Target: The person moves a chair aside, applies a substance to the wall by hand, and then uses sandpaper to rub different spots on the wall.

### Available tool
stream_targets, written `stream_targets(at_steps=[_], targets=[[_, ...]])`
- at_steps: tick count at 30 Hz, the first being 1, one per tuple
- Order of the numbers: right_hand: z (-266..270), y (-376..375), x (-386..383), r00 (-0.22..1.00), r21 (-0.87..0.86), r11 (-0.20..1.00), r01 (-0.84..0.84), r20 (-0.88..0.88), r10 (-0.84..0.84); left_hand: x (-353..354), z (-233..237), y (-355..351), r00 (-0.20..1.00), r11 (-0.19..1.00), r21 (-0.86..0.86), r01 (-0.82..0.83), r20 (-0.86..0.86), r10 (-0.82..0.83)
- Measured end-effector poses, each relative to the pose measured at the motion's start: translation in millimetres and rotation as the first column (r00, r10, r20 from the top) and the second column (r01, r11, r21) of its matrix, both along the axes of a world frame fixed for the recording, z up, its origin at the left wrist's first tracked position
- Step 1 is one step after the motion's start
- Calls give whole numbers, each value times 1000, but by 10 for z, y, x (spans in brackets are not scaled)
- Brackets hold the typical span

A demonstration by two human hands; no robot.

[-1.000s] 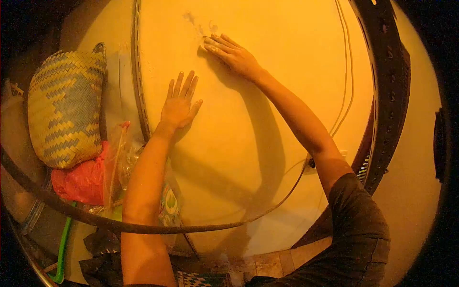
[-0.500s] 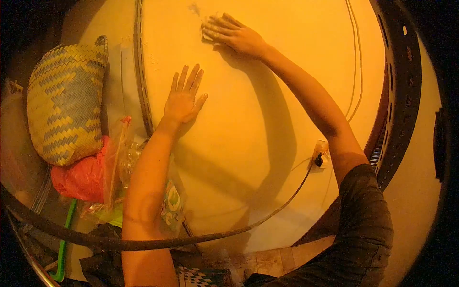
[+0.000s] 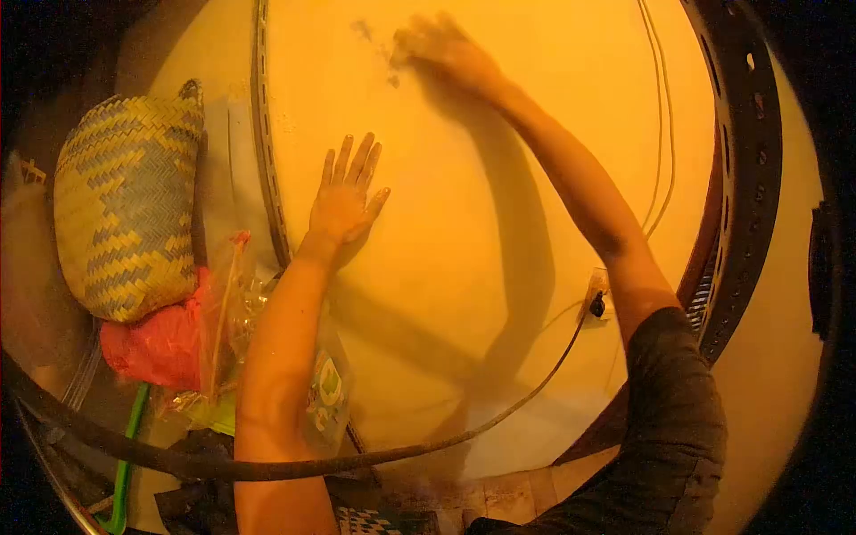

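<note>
My left hand (image 3: 343,201) lies flat on a yellow wall (image 3: 464,267), fingers spread and pointing up, holding nothing. My right hand (image 3: 441,49) reaches higher up the same wall and is blurred by motion. It presses against the surface just right of some dull grey smudges (image 3: 364,29). Whether anything sits under its fingers cannot be made out.
A slotted metal rail (image 3: 267,134) runs up the wall left of my left hand, and a dark slotted rail (image 3: 749,134) stands at the right. A woven basket (image 3: 129,209), a red bag (image 3: 152,343) and plastic packets sit at left. Thin cables (image 3: 655,107) drop to a plug (image 3: 596,301). A dark hose (image 3: 267,468) crosses below.
My right hand has slid up and slightly right across the smudged patch and is now blurred. My left hand stays flat in nearly the same spot.
</note>
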State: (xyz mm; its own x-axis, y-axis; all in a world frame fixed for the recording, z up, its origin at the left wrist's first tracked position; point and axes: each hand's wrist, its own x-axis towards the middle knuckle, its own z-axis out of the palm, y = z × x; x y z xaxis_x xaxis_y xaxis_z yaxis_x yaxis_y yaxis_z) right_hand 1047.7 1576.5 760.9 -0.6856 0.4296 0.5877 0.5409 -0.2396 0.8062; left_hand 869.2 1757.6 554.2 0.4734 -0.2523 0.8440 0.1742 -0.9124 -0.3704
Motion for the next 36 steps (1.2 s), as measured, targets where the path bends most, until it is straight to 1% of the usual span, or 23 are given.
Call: stream_targets(at_steps=[1, 3, 4, 5, 7, 9, 11, 13, 14, 15, 17, 18, 19, 22, 23, 25, 26, 28, 31, 32, 33, 35, 36], targets=[[52, 42, 36, 973, 146, 980, -137, -167, 161, 11, -2, -1, 1000, 1000, -4, -1, 3, 1], [-97, -75, -11, 975, 37, 975, 221, -6, -221, 10, 13, 11, 1000, 1000, -2, -18, -4, 18], [-299, -64, -58, 973, -17, 983, 183, 148, -178, 18, 0, -6, 1000, 1000, -8, -27, -8, 27], [-425, -158, -224, 971, -137, 963, 232, 99, -220, 14, -12, -10, 1000, 1000, -11, -24, -10, 24], [-78, -305, -134, 925, 24, 951, 309, 223, -307, 12, 4, 5, 1000, 1000, -11, 5, -9, -5], [-40, -482, -291, 958, 212, 934, 287, -68, -278, 15, -6, -6, 1000, 1000, 2, -12, -9, 12], [-132, -360, -158, 920, 234, 894, 382, -5, -392, -2, 23, 14, 999, 999, 7, -33, -3, 33], [-484, -188, 87, 977, -129, 971, 202, 99, -190, -8, 7, -2, 1000, 1000, -7, 11, -9, -11], [-577, -232, -62, 993, -271, 957, 108, -16, -117, 3, -6, 0, 1000, 1000, -9, 17, -8, -17], [-425, -318, -37, 993, -270, 956, 112, -13, -121, 3, -11, 11, 1000, 1000, -3, 14, 1, -14], [-37, -541, -29, 909, 143, 907, 396, 75, -409, 17, -6, 10, 1000, 1000, 10, 9, 8, -9], [11, -638, -88, 926, 157, 913, 377, -63, -372, 26, -14, -7, 1000, 1000, 8, -3, 5, 3], [-48, -562, -60, 928, 160, 915, 371, -66, -365, 14, -10, 5, 1000, 1000, 7, -21, 1, 21], [-508, -245, 282, 993, -101, 989, -107, 45, 112, 16, -12, 10, 1000, 1000, -1, -3, 4, 3], [-725, -385, 9, 978, -194, 966, 168, -89, -188, 21, -25, 2, 1000, 1000, -7, 3, 2, -3], [-400, -576, 39, 966, -55, 975, 217, 153, -207, 17, -4, 10, 1000, 1000, -6, -7, -7, 7], [-306, -621, 0, 966, -48, 975, 217, 154, -208, 26, 8, 5, 1000, 1000, 1, -7, -5, 7], [-204, -636, -83, 972, 210, 949, 236, -45, -232, 15, -10, 11, 1000, 1000, 5, -26, -2, 26], [-627, -214, 269, 997, 19, 997, 72, -27, -71, 20, -12, 11, 1000, 1000, 10, -19, 1, 19], [-893, -279, 25, 994, -205, 976, 76, -62, -90, 27, -10, 6, 1000, 1000, 10, -14, 2, 14], [-928, -313, -35, 976, -199, 956, 215, 12, -217, 18, -21, 4, 1000, 1000, -6, -2, -10, 2], [-487, -362, 92, 975, -1, 997, -79, 209, 77, 15, 12, 0, 1000, 1000, -10, 4, -8, -4], [-433, -420, -92, 973, 2, 996, -84, 215, 81, 16, -3, -2, 1000, 1000, -7, 2, -1, -2]])
